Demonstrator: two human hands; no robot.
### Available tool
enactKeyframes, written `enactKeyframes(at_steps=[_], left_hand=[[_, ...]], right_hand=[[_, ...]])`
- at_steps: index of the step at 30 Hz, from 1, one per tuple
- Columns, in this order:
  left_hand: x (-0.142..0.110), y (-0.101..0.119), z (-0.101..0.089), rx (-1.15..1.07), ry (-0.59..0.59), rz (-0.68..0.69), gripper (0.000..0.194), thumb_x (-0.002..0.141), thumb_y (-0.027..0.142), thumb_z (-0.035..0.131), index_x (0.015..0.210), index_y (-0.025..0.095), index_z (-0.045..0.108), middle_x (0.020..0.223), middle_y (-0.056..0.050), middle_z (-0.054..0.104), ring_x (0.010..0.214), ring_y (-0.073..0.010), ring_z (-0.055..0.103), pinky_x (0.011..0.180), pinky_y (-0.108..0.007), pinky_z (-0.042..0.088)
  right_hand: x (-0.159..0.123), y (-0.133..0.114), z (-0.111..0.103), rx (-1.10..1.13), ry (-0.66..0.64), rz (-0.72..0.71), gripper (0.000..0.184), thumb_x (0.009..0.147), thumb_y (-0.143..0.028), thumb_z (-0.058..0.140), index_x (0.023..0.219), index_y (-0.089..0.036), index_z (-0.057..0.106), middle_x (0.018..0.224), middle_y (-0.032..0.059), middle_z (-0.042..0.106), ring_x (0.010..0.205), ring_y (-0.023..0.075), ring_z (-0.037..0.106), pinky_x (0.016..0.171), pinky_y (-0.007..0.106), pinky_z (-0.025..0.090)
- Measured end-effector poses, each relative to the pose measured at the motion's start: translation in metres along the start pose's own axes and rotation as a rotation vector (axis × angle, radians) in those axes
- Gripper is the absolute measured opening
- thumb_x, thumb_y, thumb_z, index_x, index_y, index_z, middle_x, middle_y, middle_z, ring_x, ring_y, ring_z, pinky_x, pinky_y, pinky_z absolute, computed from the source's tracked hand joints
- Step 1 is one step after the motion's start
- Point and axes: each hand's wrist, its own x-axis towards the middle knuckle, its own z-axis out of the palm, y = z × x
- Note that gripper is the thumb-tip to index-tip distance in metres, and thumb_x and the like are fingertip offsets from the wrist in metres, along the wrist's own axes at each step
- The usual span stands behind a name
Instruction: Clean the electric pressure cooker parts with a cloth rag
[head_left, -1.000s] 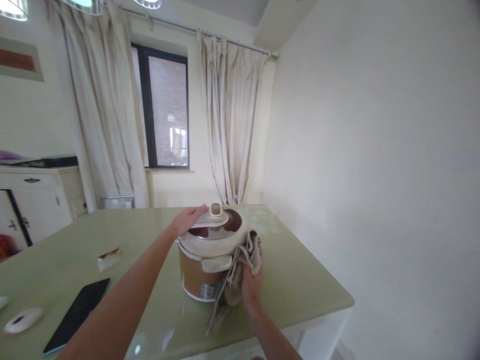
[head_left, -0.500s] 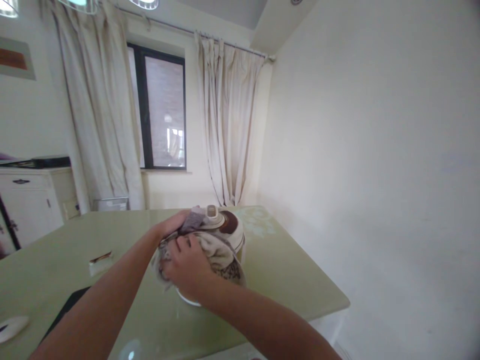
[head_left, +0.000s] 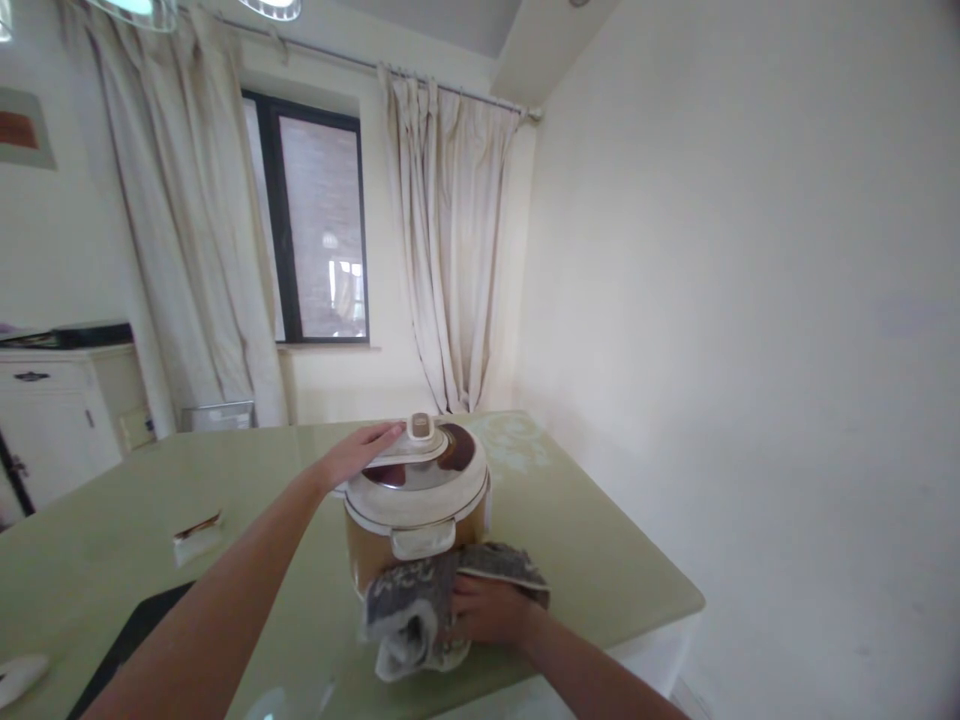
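Note:
A round cooker with a cream lid and brown body stands on the green table. My left hand lies flat on the left side of the lid, fingers stretched out. My right hand presses a grey patterned cloth against the lower front of the cooker, fingers closed on the cloth. Part of the cloth hangs folded below the cooker's base.
A dark phone lies at the front left of the table, a small wrapped packet behind it, a white object at the left edge. A white cabinet stands far left. The right wall is close to the table.
My right hand has carried the cloth from the top of the lid down to the cooker's lower front. My left hand stays on the lid.

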Motion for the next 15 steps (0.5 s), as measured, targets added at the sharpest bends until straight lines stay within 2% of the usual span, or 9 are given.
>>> enactKeyframes(at_steps=[1, 3, 6, 8, 10, 12, 13, 15], left_hand=[[0.0, 0.0, 0.0, 0.003, 0.0, 0.002, 0.079, 0.079, 0.085, 0.061, 0.126, 0.025, 0.08, 0.133, -0.005, 0.077, 0.132, -0.0365, 0.064, 0.121, -0.043, 0.042], [0.001, -0.001, 0.0, 0.012, 0.001, -0.002, 0.079, 0.08, 0.085, 0.06, 0.127, 0.025, 0.079, 0.135, -0.005, 0.076, 0.132, -0.0362, 0.064, 0.121, -0.043, 0.042], [0.001, -0.002, 0.0, 0.035, 0.012, -0.011, 0.081, 0.08, 0.087, 0.058, 0.126, 0.024, 0.08, 0.138, -0.005, 0.074, 0.132, -0.0366, 0.063, 0.122, -0.042, 0.04], [0.001, -0.002, 0.001, 0.043, 0.01, -0.013, 0.082, 0.081, 0.088, 0.056, 0.126, 0.024, 0.08, 0.136, -0.005, 0.075, 0.132, -0.0367, 0.063, 0.121, -0.042, 0.041], [0.002, -0.003, 0.001, 0.044, 0.007, -0.015, 0.082, 0.081, 0.088, 0.056, 0.126, 0.024, 0.08, 0.134, -0.005, 0.076, 0.131, -0.0364, 0.064, 0.12, -0.041, 0.041], [0.002, -0.004, 0.002, 0.047, 0.006, -0.012, 0.081, 0.081, 0.088, 0.056, 0.126, 0.025, 0.08, 0.136, -0.005, 0.075, 0.131, -0.0358, 0.064, 0.12, -0.041, 0.042], [0.003, -0.004, 0.002, 0.047, 0.005, -0.004, 0.08, 0.081, 0.087, 0.056, 0.125, 0.025, 0.08, 0.137, -0.005, 0.075, 0.131, -0.0355, 0.064, 0.12, -0.04, 0.042], [0.004, -0.005, 0.003, 0.036, -0.004, 0.02, 0.077, 0.082, 0.086, 0.057, 0.123, 0.025, 0.081, 0.136, -0.004, 0.076, 0.13, -0.035, 0.065, 0.12, -0.04, 0.042]], right_hand=[[-0.007, 0.01, -0.005, 0.018, -0.004, -0.033, 0.004, 0.08, -0.043, 0.083, 0.08, -0.046, 0.08, 0.088, -0.0068, 0.079, 0.088, 0.0167, 0.073, 0.085, 0.026, 0.058], [-0.016, 0.026, -0.01, 0.015, -0.011, -0.054, 0.013, 0.089, -0.04, 0.07, 0.092, -0.04, 0.083, 0.098, -0.0028, 0.08, 0.095, 0.0202, 0.074, 0.092, 0.033, 0.058], [-0.015, 0.04, -0.016, -0.011, 0.041, 0.069, 0.029, 0.083, -0.04, 0.073, 0.109, -0.033, 0.084, 0.116, 0.007, 0.078, 0.109, 0.0303, 0.072, 0.097, 0.044, 0.057], [-0.003, 0.044, -0.023, 0.016, 0.153, 0.166, 0.044, 0.078, -0.04, 0.075, 0.121, -0.03, 0.081, 0.128, 0.0137, 0.073, 0.121, 0.0371, 0.068, 0.101, 0.052, 0.055], [0.021, 0.043, -0.038, 0.067, 0.31, 0.287, 0.055, 0.081, -0.042, 0.07, 0.134, -0.026, 0.073, 0.136, 0.0151, 0.068, 0.131, 0.0378, 0.06, 0.107, 0.055, 0.051], [0.055, 0.036, -0.062, 0.097, 0.394, 0.353, 0.055, 0.09, -0.042, 0.062, 0.142, -0.026, 0.066, 0.136, 0.0123, 0.066, 0.137, 0.0351, 0.053, 0.113, 0.056, 0.045], [0.074, 0.029, -0.075, 0.084, 0.394, 0.347, 0.052, 0.092, -0.043, 0.061, 0.141, -0.027, 0.066, 0.133, 0.0113, 0.067, 0.136, 0.0346, 0.052, 0.114, 0.056, 0.042], [0.113, 0.008, -0.099, 0.032, 0.246, 0.242, 0.049, 0.093, -0.053, 0.066, 0.134, -0.027, 0.07, 0.126, 0.0109, 0.068, 0.124, 0.0314, 0.057, 0.112, 0.052, 0.041]])
